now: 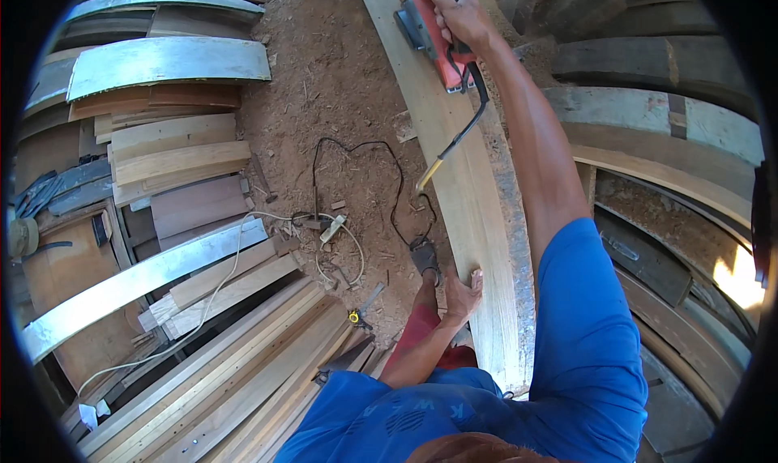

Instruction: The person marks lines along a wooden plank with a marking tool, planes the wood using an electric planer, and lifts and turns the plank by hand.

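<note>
My right hand (462,19) is wrapped round the handle of a red and black electric planer (425,27), out at the far part of a long pale wooden board (454,151). The planer sits on the board's upper face, and its black cord (470,123) trails back toward me through a yellow section. Close to my body, my left hand (463,297) grips the board's left edge, fingers over the top face; part of the hand is hidden. The board runs lengthwise from my waist to the far edge of the view.
A power strip (332,229) with a white cable lies on the shaving-strewn dirt floor (312,82). Nearby is a yellow tape measure (354,316). Stacked planks (182,159) line the left; more timber (640,147) stands along the right. A hammer (263,178) lies beside the left stack.
</note>
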The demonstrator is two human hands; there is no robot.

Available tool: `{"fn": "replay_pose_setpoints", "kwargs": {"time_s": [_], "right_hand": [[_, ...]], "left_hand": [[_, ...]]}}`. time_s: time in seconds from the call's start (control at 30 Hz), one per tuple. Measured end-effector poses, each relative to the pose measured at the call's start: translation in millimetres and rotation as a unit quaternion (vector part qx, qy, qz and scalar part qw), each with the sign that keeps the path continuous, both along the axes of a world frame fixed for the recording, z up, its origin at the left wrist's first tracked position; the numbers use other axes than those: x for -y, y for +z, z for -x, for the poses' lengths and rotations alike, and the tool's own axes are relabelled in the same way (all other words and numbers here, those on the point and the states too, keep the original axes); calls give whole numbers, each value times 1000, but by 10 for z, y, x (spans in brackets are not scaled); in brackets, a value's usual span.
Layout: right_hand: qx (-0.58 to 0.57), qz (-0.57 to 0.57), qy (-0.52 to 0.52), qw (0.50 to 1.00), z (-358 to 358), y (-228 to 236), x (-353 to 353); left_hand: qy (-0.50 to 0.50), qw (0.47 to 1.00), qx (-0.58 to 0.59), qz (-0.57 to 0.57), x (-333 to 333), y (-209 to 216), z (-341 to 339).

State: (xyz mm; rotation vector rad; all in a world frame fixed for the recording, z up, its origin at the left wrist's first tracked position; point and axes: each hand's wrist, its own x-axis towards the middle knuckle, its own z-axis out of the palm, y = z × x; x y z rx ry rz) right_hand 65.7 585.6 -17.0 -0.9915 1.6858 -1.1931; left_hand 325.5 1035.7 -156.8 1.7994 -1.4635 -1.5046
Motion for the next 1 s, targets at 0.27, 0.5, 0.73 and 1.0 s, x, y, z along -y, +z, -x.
{"fn": "replay_pose_setpoints", "kwargs": {"time_s": [0.27,0.5,0.73,1.0], "right_hand": [[131,-10,26,991,-206,-29,-708],[63,-64,37,995,-955,139,-3493],[3,-52,-24,998,-875,116,-2938],[-39,-32,-11,999,-261,168,-314]], "left_hand": [[-42,991,54,117,-353,-620,-119],[41,980,-185,54,-199,-383,-46],[60,972,-219,63,-219,-508,69],[25,991,-94,87,-110,-117,124]]}}
